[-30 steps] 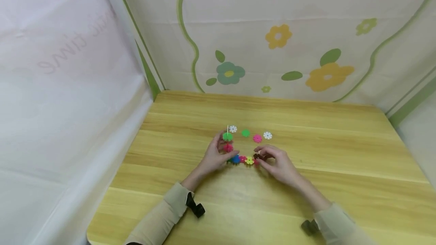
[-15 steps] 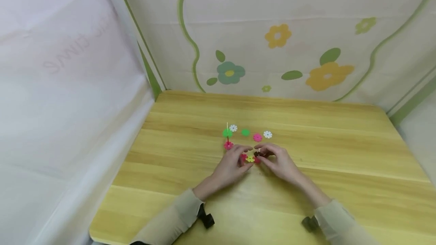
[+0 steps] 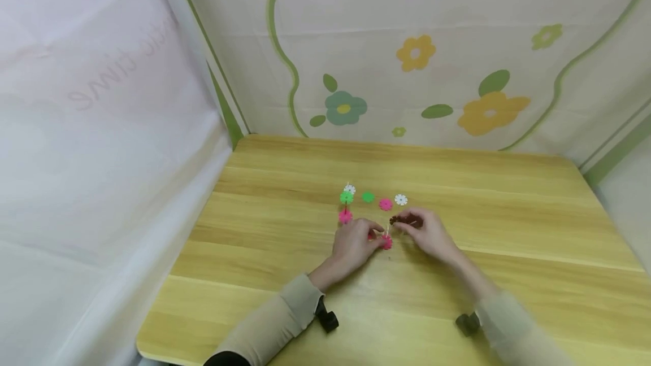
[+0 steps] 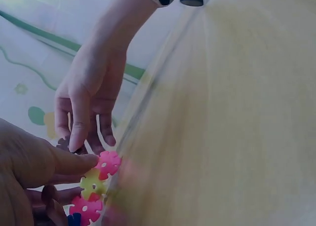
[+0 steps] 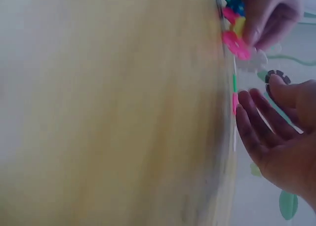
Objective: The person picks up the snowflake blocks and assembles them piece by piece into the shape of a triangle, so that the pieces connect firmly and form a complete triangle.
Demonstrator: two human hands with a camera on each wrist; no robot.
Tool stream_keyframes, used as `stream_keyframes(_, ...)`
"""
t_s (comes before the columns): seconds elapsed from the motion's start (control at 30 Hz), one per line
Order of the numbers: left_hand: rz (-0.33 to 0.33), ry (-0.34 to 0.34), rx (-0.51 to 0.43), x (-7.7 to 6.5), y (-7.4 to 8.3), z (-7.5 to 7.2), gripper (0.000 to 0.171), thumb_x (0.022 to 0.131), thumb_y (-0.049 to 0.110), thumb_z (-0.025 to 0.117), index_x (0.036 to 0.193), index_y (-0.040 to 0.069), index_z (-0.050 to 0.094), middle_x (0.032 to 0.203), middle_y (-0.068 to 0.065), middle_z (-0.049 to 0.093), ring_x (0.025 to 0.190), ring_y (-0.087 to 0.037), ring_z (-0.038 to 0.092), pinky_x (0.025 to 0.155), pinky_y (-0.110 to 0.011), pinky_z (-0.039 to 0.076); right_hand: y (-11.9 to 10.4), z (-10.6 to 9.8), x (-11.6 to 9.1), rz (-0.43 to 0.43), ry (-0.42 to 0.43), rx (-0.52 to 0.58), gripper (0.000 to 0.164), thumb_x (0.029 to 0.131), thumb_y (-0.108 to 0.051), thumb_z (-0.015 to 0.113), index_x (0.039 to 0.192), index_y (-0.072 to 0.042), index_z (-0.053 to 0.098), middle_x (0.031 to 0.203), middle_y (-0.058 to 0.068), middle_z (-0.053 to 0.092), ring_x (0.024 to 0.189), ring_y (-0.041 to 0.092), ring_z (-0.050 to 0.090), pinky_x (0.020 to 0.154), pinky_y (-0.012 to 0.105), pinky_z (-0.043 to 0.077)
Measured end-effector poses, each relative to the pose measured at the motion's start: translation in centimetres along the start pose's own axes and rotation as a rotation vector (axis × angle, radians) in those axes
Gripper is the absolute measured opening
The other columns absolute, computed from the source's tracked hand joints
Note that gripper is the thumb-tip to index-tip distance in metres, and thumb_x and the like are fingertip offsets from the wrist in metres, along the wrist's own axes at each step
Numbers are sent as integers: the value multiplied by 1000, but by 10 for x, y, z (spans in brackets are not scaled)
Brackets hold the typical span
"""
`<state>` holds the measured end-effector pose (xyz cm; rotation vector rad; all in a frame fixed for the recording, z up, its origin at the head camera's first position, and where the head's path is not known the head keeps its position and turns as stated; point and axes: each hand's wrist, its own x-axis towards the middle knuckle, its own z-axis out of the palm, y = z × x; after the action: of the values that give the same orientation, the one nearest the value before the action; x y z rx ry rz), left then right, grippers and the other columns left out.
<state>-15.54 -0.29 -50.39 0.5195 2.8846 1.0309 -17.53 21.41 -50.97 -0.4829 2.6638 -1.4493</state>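
Note:
Flower-shaped interlocking plastic discs are joined into a chain. In the head view my left hand (image 3: 356,243) grips its right end, the thumb on a pink disc (image 3: 387,242). The left wrist view shows this pink disc linked to a yellow disc (image 4: 92,185) and another pink disc (image 4: 86,209). A white disc (image 5: 254,62) stands on edge at the chain's end. My right hand (image 3: 429,234), just to the right and apart from the chain, pinches a dark brown disc (image 5: 277,77) between thumb and index finger, its other fingers spread. Part of the chain is hidden behind my left hand.
Behind the hands lie loose discs on the wooden table (image 3: 285,185): a green disc (image 3: 368,197), a pink one and a white disc (image 3: 400,199). At the chain's left stands a raised green disc (image 3: 346,197). A printed cloth wall (image 3: 376,89) borders the table's back.
My left hand has moved right along the chain to its end. My right hand, with the brown disc, has drawn back slightly up and right, away from the chain, uncovering the pink end disc.

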Motion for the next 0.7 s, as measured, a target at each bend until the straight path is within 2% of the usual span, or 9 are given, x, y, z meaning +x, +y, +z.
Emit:
stream_keyframes(0.1, -14, 24, 35, -2, 2, 2, 22, 95, 35, 88, 112, 21, 88, 92, 6, 84, 57, 2, 47, 44, -17, 30, -2, -8, 5, 20, -7, -7, 13, 96, 1, 80, 108, 2, 77, 104, 19, 81, 88, 17, 74, 77, 18, 61)
stream_keyframes(0.23, -3, 59, 83, -3, 3, 5, 24, 98, 41, 84, 113, 24, 89, 81, 8, 77, 54, 1, 38, 43, -19, 27, -4, -11, 8, -2, -58, 13, 21, 93, 3, 82, 113, 5, 75, 99, 19, 80, 83, 15, 73, 72, 21, 62)
stream_keyframes(0.43, 12, 103, 179, -3, 5, 11, 24, 98, 48, 82, 111, 28, 89, 80, 10, 73, 58, 1, 42, 46, -18, 31, -2, -10, 8, -25, -66, 45, 28, 96, 5, 78, 124, 2, 73, 98, 17, 78, 85, 23, 74, 72, 22, 63)
stream_keyframes(0.57, 9, 99, 173, -2, 6, 12, 25, 98, 46, 83, 113, 28, 89, 82, 9, 75, 57, 1, 42, 45, -18, 30, 0, -10, 8, -30, -63, 32, 28, 98, 6, 75, 126, 3, 74, 103, 17, 78, 87, 23, 74, 73, 22, 63)
stream_keyframes(0.7, 1, 98, 184, -2, 5, 13, 26, 98, 48, 82, 114, 29, 88, 83, 9, 75, 57, 0, 39, 45, -19, 29, 1, -6, 8, -62, -43, 31, 28, 98, 5, 75, 126, 6, 73, 99, 17, 78, 81, 25, 74, 69, 23, 63)
